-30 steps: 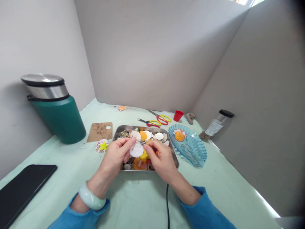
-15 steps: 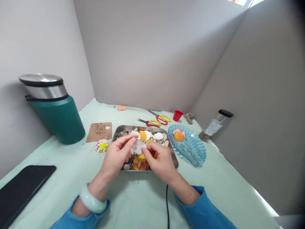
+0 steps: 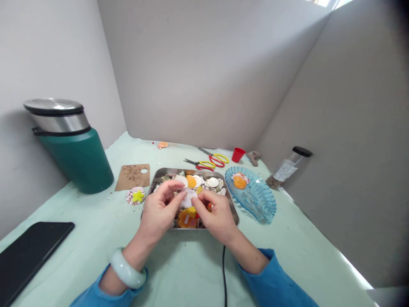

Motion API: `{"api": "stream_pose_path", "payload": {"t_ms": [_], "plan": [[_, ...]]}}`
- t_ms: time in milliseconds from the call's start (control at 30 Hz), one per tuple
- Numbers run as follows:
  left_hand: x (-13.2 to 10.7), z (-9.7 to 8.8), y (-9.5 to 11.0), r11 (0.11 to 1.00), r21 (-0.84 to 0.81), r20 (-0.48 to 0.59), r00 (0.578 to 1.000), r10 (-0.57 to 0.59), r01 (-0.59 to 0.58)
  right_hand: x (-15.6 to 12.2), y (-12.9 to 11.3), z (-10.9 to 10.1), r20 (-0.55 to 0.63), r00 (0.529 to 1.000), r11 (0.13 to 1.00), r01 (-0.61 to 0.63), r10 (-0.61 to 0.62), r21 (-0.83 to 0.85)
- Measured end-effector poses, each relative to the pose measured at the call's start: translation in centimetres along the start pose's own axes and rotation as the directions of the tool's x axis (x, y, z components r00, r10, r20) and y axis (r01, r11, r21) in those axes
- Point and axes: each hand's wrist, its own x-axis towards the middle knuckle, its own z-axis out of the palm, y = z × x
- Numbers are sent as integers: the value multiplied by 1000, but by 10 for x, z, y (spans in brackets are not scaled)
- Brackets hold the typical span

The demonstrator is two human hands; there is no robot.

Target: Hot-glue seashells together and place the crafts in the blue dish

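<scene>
A thin white shell [image 3: 189,198] with faint ribs is held above the metal tray [image 3: 232,209]. My left hand [image 3: 161,209] pinches its left edge between thumb and fingers. My right hand [image 3: 216,215] grips the right edge with thumb and forefinger. Beneath the hands, the tray holds several white and orange shells, pebbles and a yellow piece [image 3: 191,212]. Part of its contents is hidden behind my hands. Whether anything small lies between my left fingertips and the shell, I cannot make out.
Left of the tray are a yellow-flowered shell piece [image 3: 138,196], a brown board [image 3: 132,177], a green bottle [image 3: 79,157] and a phone [image 3: 35,256]. Scissors [image 3: 204,164] and a red cup [image 3: 238,154] stand behind. At right are a blue dish [image 3: 258,200] and a jar [image 3: 289,166].
My left hand has shifted slightly right and lower, its thumb now against the shell. The shell has tilted so its ribs show; the small red mark seen on it before is out of sight.
</scene>
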Motion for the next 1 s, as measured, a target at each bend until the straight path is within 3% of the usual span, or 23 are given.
{"api": "stream_pose_path", "payload": {"t_ms": [367, 633, 900, 1000], "plan": [[1, -1, 3, 1000, -4, -5, 1000, -21, 21, -1, 0, 0, 40, 999, 1000, 21, -22, 10], [2, -1, 12, 954, -161, 154, 961, -228, 252, 0, 0, -4, 61, 998, 995, 6, -12, 95], [2, -2, 13, 966, -144, 211, 960, -183, 215, -2, 0, -5, 40, 999, 989, -18, 12, 147], [2, -2, 11, 964, -156, 212, 960, -182, 217, -1, -1, -6, 33, 999, 992, 32, -36, 124]]}}
